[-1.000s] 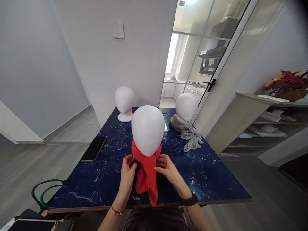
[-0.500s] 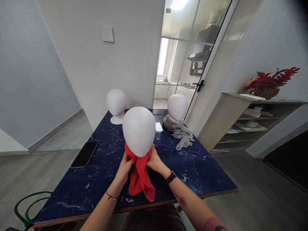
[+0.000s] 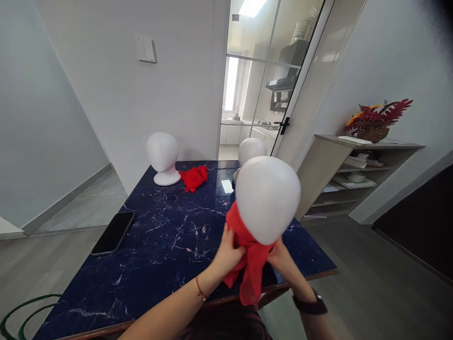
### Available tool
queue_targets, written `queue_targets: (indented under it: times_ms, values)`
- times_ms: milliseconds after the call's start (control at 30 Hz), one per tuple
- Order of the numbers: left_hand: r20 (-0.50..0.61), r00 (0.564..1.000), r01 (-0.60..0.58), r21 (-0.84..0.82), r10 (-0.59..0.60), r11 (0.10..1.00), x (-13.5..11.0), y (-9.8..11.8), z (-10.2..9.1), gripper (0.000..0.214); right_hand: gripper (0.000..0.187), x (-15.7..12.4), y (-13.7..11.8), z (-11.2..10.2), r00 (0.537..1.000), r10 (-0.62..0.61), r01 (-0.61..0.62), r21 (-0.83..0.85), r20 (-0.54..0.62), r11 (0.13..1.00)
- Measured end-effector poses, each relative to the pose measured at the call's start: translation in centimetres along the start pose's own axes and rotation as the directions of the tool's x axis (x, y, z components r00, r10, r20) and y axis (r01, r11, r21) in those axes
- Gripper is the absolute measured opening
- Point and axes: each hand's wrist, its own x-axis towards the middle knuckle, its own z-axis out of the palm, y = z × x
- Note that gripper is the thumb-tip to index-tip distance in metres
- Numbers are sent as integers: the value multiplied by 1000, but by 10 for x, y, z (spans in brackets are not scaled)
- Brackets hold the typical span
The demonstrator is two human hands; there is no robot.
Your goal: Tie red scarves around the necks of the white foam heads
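A white foam mannequin head (image 3: 268, 196) with a red scarf (image 3: 255, 264) knotted round its neck is in front of me, over the table's right front part and tilted a little. My left hand (image 3: 230, 255) is closed on the scarf-wrapped neck from the left, thumb at the front. On the other side my right hand (image 3: 281, 259) grips the neck, its fingers partly hidden by the head and scarf. The scarf's ends hang down at the table's front edge. Whether the base touches the table I cannot tell.
At the back left of the dark blue marbled table (image 3: 152, 264) stands another mannequin head (image 3: 163, 153), beside a crumpled red cloth (image 3: 194, 178). A third head (image 3: 252, 148) is partly hidden behind mine. A phone (image 3: 113, 232) lies near the left edge. A shelf unit (image 3: 348, 177) stands right.
Both hands have moved the scarf-wrapped head to the right and tilted it. The crumpled red cloth behind has come into sight, and the third head is now mostly covered. My view has shifted slightly.
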Motion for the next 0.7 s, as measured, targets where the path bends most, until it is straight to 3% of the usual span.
queue_targets:
  times_ms: [167,300,367,500,700]
  values:
    - [187,980,61,40,-68,997,14,-6,73,81,89,-22,15,-81,992,89,-101,-125,-92,987]
    - [224,962,153,31,-156,988,17,-19,112,82,89,-30,29,-116,978,188,-200,-164,-88,966]
    - [218,959,179,29,-181,983,19,-23,124,83,88,-26,38,-127,981,173,-186,-181,-85,966]
    - [158,967,192,77,-202,978,28,-29,138,80,86,-4,57,-137,997,0,-18,-231,-77,973]
    - [10,989,144,109,-146,983,71,-45,140,73,82,51,70,-128,995,-101,100,-229,7,968]
